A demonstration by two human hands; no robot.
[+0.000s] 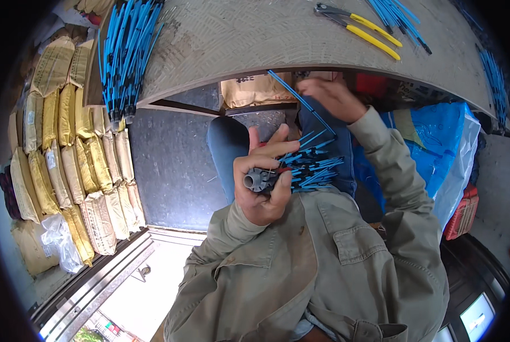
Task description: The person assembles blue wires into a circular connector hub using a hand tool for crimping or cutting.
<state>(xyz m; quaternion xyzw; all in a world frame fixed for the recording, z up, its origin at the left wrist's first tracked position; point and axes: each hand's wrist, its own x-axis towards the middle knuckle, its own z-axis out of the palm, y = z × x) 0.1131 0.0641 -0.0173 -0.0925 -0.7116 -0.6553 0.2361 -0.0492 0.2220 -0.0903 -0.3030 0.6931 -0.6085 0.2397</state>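
My left hand (pixel 264 185), over my lap, has its thumb and bent fingers wrapped round a dark grey cylindrical piece (pixel 257 180) with a round hollow end; other fingers stick out. Just right of it, a bundle of thin blue rods with black joints (pixel 318 170) lies on my thighs. One long jointed blue rod (pixel 307 106) slants up from the bundle, bent at a black joint. Its upper part passes close by the fingertips of my right hand (pixel 330 96), under the table edge. Motion smears these fingers, so their grip on the rod is unclear.
On the table (pixel 238 40) lie yellow-handled pliers (pixel 364 31) and more blue rods (pixel 399 21). A thick bundle of blue rods (pixel 126 54) overhangs its left edge. Stacked yellow and tan sacks (pixel 67 131) line the left; a blue plastic sheet (pixel 432 142) is at right.
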